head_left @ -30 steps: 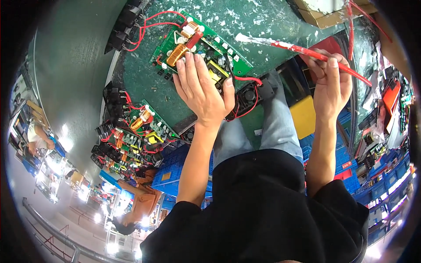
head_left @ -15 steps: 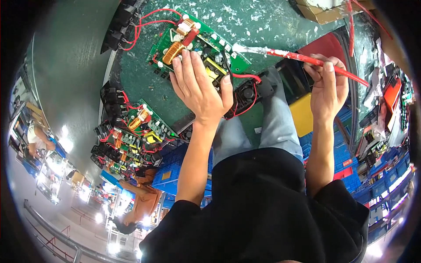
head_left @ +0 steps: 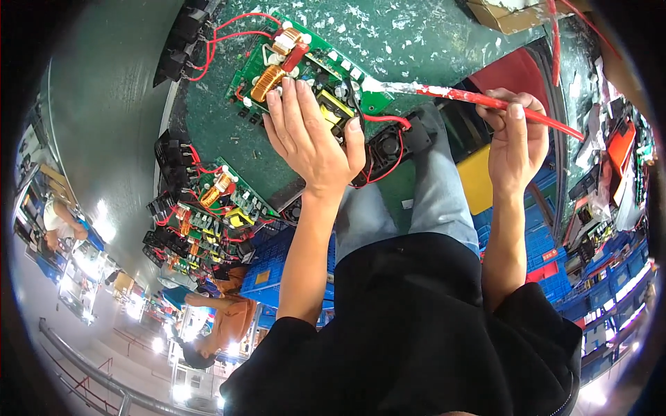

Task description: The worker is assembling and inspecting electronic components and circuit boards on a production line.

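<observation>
A green circuit board [head_left: 378,104] carries copper-wound coils [head_left: 269,80], a yellow-wrapped transformer [head_left: 333,107] and other parts. My left hand [head_left: 312,142] rests on its near side, fingers stretched out, with the fingertips beside the lower coil. In my right hand [head_left: 517,142] is a long brush [head_left: 472,97] with a red handle smeared white, pinched between thumb and fingers. Its white tip points left and meets the board's right edge, close to a row of white parts. Red wires run from the board to black sockets [head_left: 182,48] and toward a black fan [head_left: 386,147].
White flecks cover the green tabletop [head_left: 416,45]. More wired boards [head_left: 208,236] lie crowded at the lower left, near blue crates [head_left: 270,274]. A cardboard box [head_left: 510,19] sits at the far right. A person in an orange top [head_left: 232,319] is in the background.
The board and my left hand have shifted slightly left. The brush has also moved a little left, its tip now lower along the board's right edge.
</observation>
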### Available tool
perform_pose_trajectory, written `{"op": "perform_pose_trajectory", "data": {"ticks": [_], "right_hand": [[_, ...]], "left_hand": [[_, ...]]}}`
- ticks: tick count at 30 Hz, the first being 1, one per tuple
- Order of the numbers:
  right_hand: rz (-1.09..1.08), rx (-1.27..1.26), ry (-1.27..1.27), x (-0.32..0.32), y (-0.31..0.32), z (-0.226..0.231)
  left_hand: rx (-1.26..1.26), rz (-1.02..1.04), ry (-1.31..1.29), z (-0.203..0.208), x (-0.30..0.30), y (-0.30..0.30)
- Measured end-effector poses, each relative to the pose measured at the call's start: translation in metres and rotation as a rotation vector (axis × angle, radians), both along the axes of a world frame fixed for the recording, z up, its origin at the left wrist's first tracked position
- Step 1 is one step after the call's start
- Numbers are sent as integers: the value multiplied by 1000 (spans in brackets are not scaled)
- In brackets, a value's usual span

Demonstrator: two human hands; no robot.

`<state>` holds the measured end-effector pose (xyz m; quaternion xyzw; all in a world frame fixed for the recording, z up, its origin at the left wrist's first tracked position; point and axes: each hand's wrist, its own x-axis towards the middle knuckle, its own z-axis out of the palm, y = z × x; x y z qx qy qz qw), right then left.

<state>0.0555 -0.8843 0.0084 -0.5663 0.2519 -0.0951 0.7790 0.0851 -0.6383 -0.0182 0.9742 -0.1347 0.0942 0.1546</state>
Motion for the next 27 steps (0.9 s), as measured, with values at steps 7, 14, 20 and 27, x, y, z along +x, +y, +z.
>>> {"op": "perform_pose_trajectory", "data": {"ticks": [7,14,20,27], "right_hand": [[9,6,-31,-2,-12,6],[-241,-71,-189,6,-30,49],[-477,-162,18,81,-64,64],[-196,332,-8,111,-70,54]], "left_hand": [[3,5,-6,2,2,-4],[-1,16,14,16,-4,-5],[-200,285,135,47,-45,-8],[-939,614,561,26,-70,3]]}}
